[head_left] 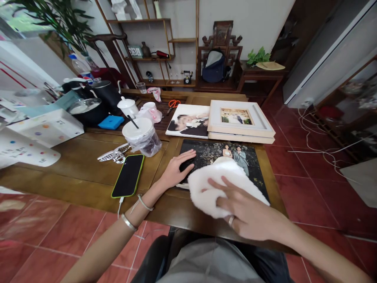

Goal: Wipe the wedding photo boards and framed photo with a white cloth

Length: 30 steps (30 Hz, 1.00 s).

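Note:
A dark wedding photo panel lies flat near the table's front right edge, with a couple pictured on it. My left hand rests on its left side, fingers stretched out and holding nothing. Over the panel's lower right part, my right hand grips a fluffy white cloth and presses it down. The cloth covers much of the panel's front. Just behind the panel lie a white-edged photo album and a stack of pale picture frames.
Left of my hands are a phone on a charging cable, a hair clip and a lidded cup in a plastic bag. Orange scissors, a blue box and a black pot sit farther back.

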Tool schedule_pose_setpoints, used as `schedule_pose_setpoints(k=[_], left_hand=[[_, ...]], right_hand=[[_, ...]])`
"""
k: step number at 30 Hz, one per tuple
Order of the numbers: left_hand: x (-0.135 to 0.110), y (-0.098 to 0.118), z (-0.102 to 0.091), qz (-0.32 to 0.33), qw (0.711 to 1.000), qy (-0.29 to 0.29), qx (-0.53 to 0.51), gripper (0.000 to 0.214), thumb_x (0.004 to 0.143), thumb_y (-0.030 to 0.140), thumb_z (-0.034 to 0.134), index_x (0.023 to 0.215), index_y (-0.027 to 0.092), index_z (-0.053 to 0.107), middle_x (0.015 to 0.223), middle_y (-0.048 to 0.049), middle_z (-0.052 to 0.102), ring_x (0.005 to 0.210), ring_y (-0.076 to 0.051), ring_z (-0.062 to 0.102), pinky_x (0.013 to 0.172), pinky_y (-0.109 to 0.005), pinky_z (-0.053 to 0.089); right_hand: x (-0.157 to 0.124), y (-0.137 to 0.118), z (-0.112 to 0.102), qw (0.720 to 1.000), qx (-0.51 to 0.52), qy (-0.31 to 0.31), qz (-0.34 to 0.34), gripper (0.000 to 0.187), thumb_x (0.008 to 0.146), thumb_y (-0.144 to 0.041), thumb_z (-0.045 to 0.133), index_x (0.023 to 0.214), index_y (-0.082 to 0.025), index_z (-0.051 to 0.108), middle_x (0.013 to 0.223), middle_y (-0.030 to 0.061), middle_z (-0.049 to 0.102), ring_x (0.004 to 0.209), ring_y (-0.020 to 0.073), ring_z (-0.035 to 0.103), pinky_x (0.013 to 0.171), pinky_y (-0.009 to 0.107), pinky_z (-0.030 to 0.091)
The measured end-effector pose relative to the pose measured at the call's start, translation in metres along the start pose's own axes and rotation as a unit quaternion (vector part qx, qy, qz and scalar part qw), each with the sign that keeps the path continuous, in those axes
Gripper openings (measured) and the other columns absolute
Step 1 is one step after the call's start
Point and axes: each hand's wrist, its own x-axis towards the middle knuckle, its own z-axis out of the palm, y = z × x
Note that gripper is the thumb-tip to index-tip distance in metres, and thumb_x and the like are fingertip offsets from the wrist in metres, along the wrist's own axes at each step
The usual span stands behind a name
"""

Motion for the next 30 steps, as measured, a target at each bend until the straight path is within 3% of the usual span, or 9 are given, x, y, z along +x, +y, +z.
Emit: schedule_pose_setpoints(k=[3,6,8,11,15,18,26,30], left_hand=[[0.001,0.001,0.001,0.008,1.0,0.004,0.018,0.038,0.087,0.03,0.057,0.123,0.018,0.059,0.13,-0.0097,0.059,0.127,-0.022,0.05,0.109,-0.042,0.037],[0.001,0.002,0.001,0.009,1.0,0.009,0.02,0.038,0.087,0.03,0.057,0.123,0.018,0.059,0.13,-0.0103,0.059,0.126,-0.022,0.05,0.108,-0.042,0.038],[0.001,0.001,0.001,0.014,1.0,0.014,0.022,0.038,0.086,0.03,0.058,0.122,0.017,0.06,0.13,-0.011,0.059,0.124,-0.023,0.052,0.108,-0.042,0.039],[0.0,0.0,0.002,0.014,0.999,0.033,0.038,0.036,0.083,0.031,0.062,0.117,0.017,0.063,0.122,-0.0109,0.065,0.116,-0.025,0.058,0.103,-0.042,0.044],[-0.001,0.0,0.002,0.001,0.998,0.04,0.045,0.031,0.083,0.033,0.062,0.11,0.019,0.066,0.113,-0.0096,0.069,0.106,-0.025,0.063,0.095,-0.042,0.049],[-0.001,0.0,0.002,0.002,0.999,0.033,0.033,0.029,0.084,0.033,0.062,0.11,0.02,0.066,0.115,-0.0091,0.068,0.11,-0.024,0.062,0.098,-0.043,0.047],[0.0,0.004,0.001,-0.002,1.0,0.015,0.002,0.035,0.086,0.031,0.059,0.118,0.02,0.062,0.127,-0.0087,0.061,0.124,-0.024,0.052,0.107,-0.045,0.039],[-0.001,0.004,0.0,-0.001,1.0,0.016,0.005,0.035,0.086,0.03,0.059,0.119,0.02,0.062,0.127,-0.0087,0.061,0.124,-0.023,0.052,0.108,-0.045,0.039]], right_hand=[[0.005,0.018,-0.009,0.992,-0.013,0.069,0.104,0.024,0.076,-0.01,0.044,0.094,-0.018,0.057,0.11,0.0144,0.063,0.122,0.0299,0.047,0.1,0.047,0.035],[0.034,0.04,-0.016,0.973,-0.005,0.152,0.175,0.016,0.085,-0.019,0.038,0.089,-0.019,0.054,0.085,0.0085,0.064,0.086,0.0262,0.059,0.079,0.039,0.044],[0.063,0.049,-0.021,0.971,-0.002,0.166,0.171,0.018,0.088,-0.023,0.034,0.09,-0.02,0.052,0.084,0.0063,0.064,0.078,0.0235,0.058,0.071,0.034,0.043],[0.103,0.05,-0.027,0.977,-0.008,0.159,0.139,0.019,0.087,-0.022,0.035,0.092,-0.021,0.053,0.092,0.0052,0.066,0.084,0.0226,0.059,0.071,0.03,0.041],[0.123,0.042,-0.03,0.982,-0.037,0.139,0.12,0.021,0.083,-0.017,0.038,0.093,-0.02,0.056,0.093,0.0072,0.066,0.084,0.025,0.058,0.07,0.031,0.039],[0.107,0.041,-0.028,0.98,-0.063,0.132,0.135,0.02,0.083,-0.018,0.039,0.093,-0.019,0.056,0.089,0.0091,0.065,0.078,0.0252,0.057,0.067,0.032,0.038],[0.009,0.063,-0.027,0.963,-0.116,0.132,0.203,0.015,0.078,-0.013,0.038,0.084,-0.021,0.05,0.076,0.0051,0.055,0.071,0.0228,0.051,0.065,0.032,0.037],[-0.022,0.071,-0.033,0.952,-0.126,0.141,0.242,0.011,0.08,-0.016,0.036,0.075,-0.023,0.043,0.067,0.0015,0.05,0.066,0.0212,0.051,0.061,0.031,0.038]])
